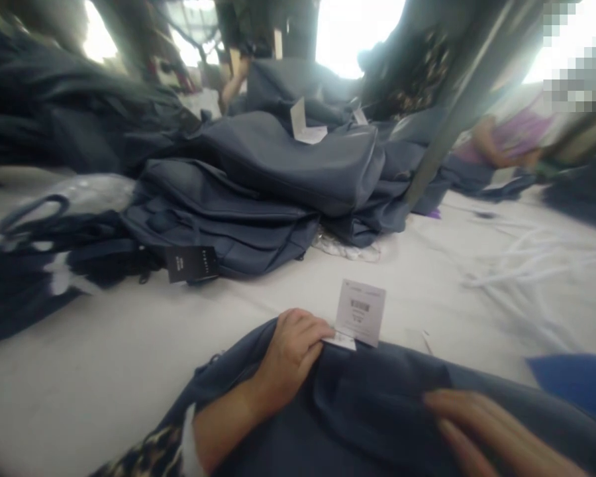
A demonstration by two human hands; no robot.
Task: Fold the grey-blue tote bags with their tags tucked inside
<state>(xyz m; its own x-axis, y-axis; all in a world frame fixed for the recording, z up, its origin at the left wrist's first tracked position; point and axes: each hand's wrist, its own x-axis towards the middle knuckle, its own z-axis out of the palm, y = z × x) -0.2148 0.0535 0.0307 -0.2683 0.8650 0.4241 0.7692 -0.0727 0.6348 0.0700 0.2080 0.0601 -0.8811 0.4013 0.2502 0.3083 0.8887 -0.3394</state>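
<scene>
Half the blurred right hand (496, 430) rests on a dark-blue bag (377, 404).

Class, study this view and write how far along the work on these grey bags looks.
Looks done: bags piled, tags showing. In hand: the left hand holds one bag beside its white tag, the right hand lying on it. Still left: dark bags heaped at far left.

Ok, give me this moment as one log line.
left hand: on bag, beside tag | right hand: on bag | behind: stacked bags
</scene>
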